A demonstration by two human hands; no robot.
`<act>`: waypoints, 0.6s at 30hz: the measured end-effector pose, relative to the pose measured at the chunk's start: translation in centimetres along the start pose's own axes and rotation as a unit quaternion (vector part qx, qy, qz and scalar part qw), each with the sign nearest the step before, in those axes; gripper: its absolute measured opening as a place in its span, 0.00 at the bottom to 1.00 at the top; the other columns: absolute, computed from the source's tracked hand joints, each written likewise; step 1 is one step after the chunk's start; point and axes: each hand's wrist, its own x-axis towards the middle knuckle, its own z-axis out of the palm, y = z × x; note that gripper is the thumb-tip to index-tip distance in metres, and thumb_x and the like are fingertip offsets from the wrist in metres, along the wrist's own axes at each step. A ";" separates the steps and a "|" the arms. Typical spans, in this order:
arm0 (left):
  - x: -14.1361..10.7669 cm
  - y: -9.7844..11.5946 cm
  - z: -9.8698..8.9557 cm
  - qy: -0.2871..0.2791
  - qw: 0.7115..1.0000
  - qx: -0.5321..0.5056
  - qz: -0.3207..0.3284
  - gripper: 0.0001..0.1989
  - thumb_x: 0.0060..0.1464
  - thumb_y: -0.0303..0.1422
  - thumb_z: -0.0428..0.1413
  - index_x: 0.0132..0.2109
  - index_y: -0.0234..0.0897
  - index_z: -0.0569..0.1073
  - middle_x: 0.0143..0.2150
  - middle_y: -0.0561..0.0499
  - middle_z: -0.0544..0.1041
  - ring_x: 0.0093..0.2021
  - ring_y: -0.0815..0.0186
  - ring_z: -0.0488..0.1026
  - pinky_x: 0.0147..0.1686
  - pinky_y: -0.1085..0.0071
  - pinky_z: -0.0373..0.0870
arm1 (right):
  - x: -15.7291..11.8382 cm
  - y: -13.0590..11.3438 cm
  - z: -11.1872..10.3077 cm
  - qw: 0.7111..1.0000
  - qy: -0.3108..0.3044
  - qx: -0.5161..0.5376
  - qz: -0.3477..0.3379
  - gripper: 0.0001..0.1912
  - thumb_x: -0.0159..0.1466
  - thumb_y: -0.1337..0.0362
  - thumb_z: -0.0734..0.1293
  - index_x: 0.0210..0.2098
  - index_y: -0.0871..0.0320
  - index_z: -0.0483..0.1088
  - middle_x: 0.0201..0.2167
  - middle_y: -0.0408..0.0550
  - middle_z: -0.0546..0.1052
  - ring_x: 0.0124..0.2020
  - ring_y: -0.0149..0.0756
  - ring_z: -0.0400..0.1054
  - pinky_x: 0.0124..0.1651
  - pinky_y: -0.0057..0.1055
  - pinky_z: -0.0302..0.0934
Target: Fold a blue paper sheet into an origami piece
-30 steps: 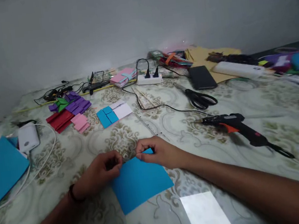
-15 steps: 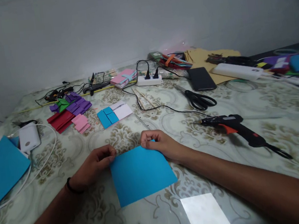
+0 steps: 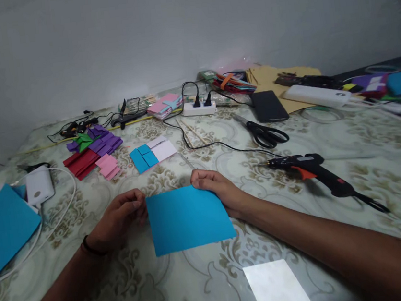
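Observation:
A sheet of blue paper [image 3: 190, 219] is held slightly tilted over the patterned tabletop, its plain face toward me. My right hand [image 3: 217, 189] pinches its top right corner, thumb in front and fingers behind. My left hand [image 3: 124, 214], with a dark band at the wrist, is loosely closed beside the sheet's top left corner. Its thumb is off the paper, and whether the lower fingertips touch the edge is hidden. Beyond the hands lies a folded blue and white paper piece [image 3: 153, 153]. More blue sheets [image 3: 5, 230] lie at the far left.
Right of my hands are a black glue gun [image 3: 307, 167] and black-handled scissors [image 3: 265, 133]. A power strip [image 3: 199, 108] with plugged cables stands behind. Folded red paper [image 3: 81, 164] and a white power bank [image 3: 39, 183] lie left. A bright white patch [image 3: 278, 286] shows in front.
The blue sheet's lower edge has risen and the sheet has turned more level. My left hand has shifted left, off the corner it was pinching. My right hand keeps its pinch.

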 end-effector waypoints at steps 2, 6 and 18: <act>0.0 0.0 0.3 0.034 0.999 -0.003 0.013 0.18 0.60 0.46 0.64 0.33 0.36 0.72 0.27 0.53 0.71 0.26 0.68 0.70 0.27 0.73 0.69 | 0.1 0.1 0.1 1.000 0.020 -0.001 -0.010 0.17 0.55 0.52 0.75 0.28 0.56 0.67 0.19 0.33 0.62 0.20 0.24 0.50 0.24 0.27 0.44; 0.0 -0.3 0.7 0.100 0.992 0.062 0.032 0.18 0.62 0.48 0.63 0.39 0.38 0.73 0.29 0.55 0.70 0.28 0.69 0.67 0.28 0.75 0.66 | 0.3 0.6 0.2 0.998 0.059 -0.013 -0.035 0.16 0.58 0.53 0.74 0.31 0.56 0.67 0.21 0.34 0.61 0.23 0.26 0.50 0.25 0.27 0.44; 0.2 -0.8 0.7 0.120 0.976 0.178 0.038 0.19 0.54 0.43 0.71 0.46 0.39 0.77 0.33 0.54 0.74 0.28 0.71 0.66 0.25 0.77 0.58 | 0.4 0.7 -0.1 0.999 -0.049 0.004 0.004 0.34 0.59 0.31 0.69 0.27 0.59 0.72 0.22 0.44 0.71 0.24 0.30 0.62 0.28 0.29 0.55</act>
